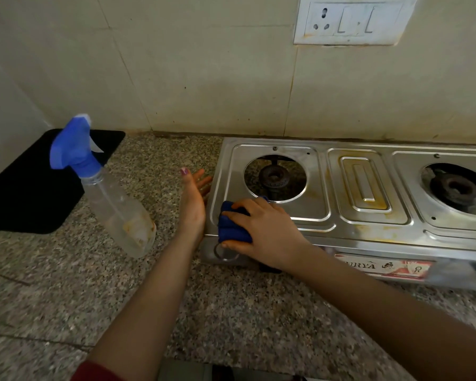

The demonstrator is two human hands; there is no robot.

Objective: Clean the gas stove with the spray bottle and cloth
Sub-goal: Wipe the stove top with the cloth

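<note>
1. The stove (308, 210) sits along the back edge of the counter (231, 312), right of centre. No pan supports show over the left burner (272, 178) or the right burner (454, 189).
2. The cloth (232, 229), blue and folded, lies on the stove's front-left corner. The right hand (267, 229) grasps it, fingers curled over the top and thumb under the near edge, just above a knob (224, 253).
3. The left hand (193, 202) is released, its fingers straight. It stands on edge against the stove's left side, apparently bracing it.
4. The bottle (113, 204) stands on the counter left of the stove, apart from both hands and nearly empty. It overlaps the front of a black mat (25, 193) in the counter's back-left corner.
5. Progress: spraying looks finished for now, since the bottle is set down, though no wet film can be made out on the steel. Wiping appears to be at an early stage, confined to the front-left corner.
6. Left to do: yellow-brown stains show on the centre panel (364, 185), on the strip between it and the left burner, and along the front rim toward the right. The right burner's surround and the front face look untouched.
</note>
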